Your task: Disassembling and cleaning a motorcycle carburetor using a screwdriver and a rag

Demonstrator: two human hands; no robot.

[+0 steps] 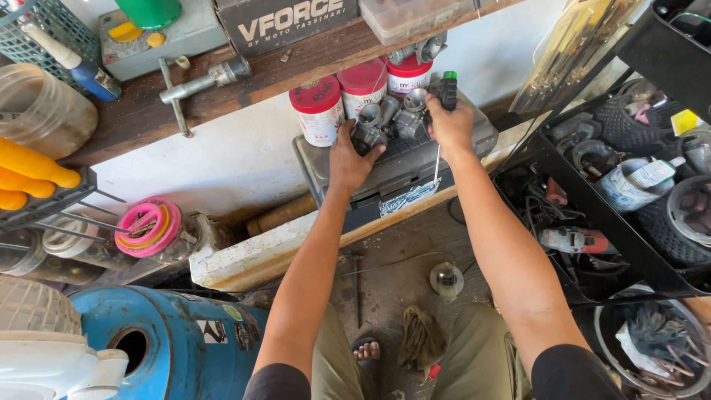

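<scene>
Nearest me, my left hand point(348, 159) grips a grey metal carburettor point(385, 122) on a grey plastic toolbox point(400, 167); my right hand point(449, 126) clasps a black-handled, green-capped screwdriver point(446, 92).

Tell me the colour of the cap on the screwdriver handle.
Green, on a black screwdriver handle in the right hand; head view.

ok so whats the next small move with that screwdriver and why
Probably bring the screwdriver tip down onto the metal part. The left hand already grips that part on the grey case, while the right hand holds the tool upright beside it; whether the tip touches anything is unclear.
</scene>
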